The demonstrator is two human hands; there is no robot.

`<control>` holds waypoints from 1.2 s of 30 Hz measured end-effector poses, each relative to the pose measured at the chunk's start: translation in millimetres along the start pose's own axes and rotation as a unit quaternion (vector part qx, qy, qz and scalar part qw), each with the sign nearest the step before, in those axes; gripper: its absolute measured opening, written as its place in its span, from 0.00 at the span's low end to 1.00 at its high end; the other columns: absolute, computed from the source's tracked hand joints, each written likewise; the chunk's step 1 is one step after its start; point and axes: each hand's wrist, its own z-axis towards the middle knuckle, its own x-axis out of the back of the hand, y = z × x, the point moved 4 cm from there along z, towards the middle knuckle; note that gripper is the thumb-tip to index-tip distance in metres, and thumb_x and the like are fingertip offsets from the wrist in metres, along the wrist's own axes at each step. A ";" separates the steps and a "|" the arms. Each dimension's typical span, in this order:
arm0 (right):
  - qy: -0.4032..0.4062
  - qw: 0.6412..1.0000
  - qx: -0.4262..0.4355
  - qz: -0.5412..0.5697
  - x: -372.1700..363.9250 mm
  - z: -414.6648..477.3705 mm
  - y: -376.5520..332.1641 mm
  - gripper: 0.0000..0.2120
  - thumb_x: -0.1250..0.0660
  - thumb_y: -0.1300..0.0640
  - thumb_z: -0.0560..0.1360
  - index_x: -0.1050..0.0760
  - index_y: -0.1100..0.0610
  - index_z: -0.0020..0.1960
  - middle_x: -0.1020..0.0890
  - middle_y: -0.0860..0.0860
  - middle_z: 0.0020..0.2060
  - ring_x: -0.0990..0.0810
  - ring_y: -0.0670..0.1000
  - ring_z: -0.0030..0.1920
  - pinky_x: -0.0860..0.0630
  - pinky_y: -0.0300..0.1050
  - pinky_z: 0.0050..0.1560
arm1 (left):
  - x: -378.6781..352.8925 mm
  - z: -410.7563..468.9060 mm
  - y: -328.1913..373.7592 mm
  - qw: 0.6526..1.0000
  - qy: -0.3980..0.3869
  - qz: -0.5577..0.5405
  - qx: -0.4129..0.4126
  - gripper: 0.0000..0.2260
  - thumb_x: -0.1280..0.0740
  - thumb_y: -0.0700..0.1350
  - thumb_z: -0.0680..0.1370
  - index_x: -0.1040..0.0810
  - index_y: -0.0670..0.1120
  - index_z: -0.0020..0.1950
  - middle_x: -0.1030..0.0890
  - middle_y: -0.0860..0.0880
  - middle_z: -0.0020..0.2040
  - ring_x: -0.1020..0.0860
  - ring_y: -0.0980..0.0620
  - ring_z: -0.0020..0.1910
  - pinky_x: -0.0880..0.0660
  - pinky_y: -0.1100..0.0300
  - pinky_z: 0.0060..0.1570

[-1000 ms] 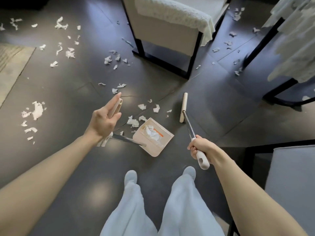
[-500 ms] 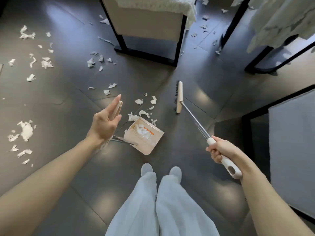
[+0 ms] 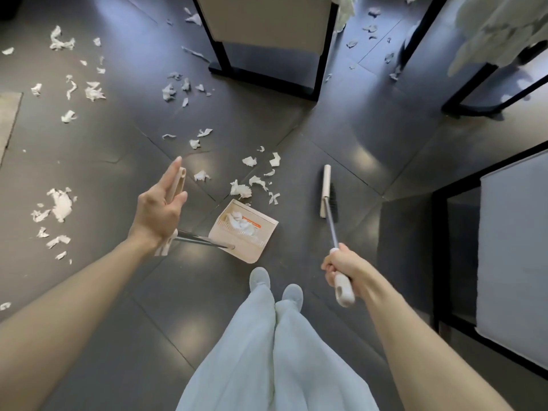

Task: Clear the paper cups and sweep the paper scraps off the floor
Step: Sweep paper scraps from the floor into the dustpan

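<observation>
My left hand [image 3: 160,209] holds the beige upright handle of the dustpan [image 3: 246,232], thumb against it and fingers stretched along it. The pan rests on the dark floor just ahead of my feet, with white paper scraps inside. My right hand [image 3: 341,271] grips the white handle of the broom; the broom head [image 3: 325,188] is down at the floor to the right of the pan, dark bristles facing right. A cluster of paper scraps [image 3: 240,188] lies just beyond the pan's mouth, left of the broom head. No paper cups are in view.
More scraps [image 3: 59,203] are scattered over the floor at left, by the chair base [image 3: 261,78] and at far right [image 3: 370,28]. Black-framed furniture [image 3: 450,262] stands at right, cloth-draped furniture [image 3: 498,31] at top right, a rug edge [image 3: 7,120] at left.
My right hand has drawn leftward, closer to my body, and the broom head has turned so its bristles face right. My left hand and the dustpan stay in place.
</observation>
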 end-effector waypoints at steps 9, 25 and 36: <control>-0.089 0.996 -0.022 -0.020 -95.0 1.8 -45.1 0.40 0.47 0.72 0.76 0.54 0.43 0.78 0.32 0.49 0.20 0.35 0.43 0.18 0.35 0.33 0.19 | 41.2 -33.5 -12.7 0.997 0.070 0.042 0.014 0.31 0.37 0.31 0.77 0.35 0.66 0.66 0.29 0.60 0.62 0.30 0.78 0.56 0.39 0.81 0.58; -0.007 0.992 0.073 -0.107 -122.6 -22.2 -96.2 0.35 0.45 0.73 0.76 0.47 0.49 0.78 0.32 0.52 0.31 0.37 0.43 0.18 0.37 0.32 0.18 | 126.0 -29.2 -73.6 0.993 0.090 0.029 0.068 0.29 0.37 0.31 0.77 0.35 0.62 0.66 0.29 0.54 0.66 0.24 0.56 0.60 0.32 0.61 0.63; 0.020 0.969 0.031 -0.244 -172.9 81.6 -123.0 0.16 0.46 0.69 0.76 0.36 0.53 0.59 0.34 0.53 0.30 0.37 0.48 0.23 0.37 0.35 0.24 | 164.3 39.9 -100.3 0.995 0.073 0.066 0.036 0.28 0.34 0.33 0.76 0.33 0.57 0.71 0.26 0.59 0.63 0.25 0.44 0.61 0.29 0.52 0.61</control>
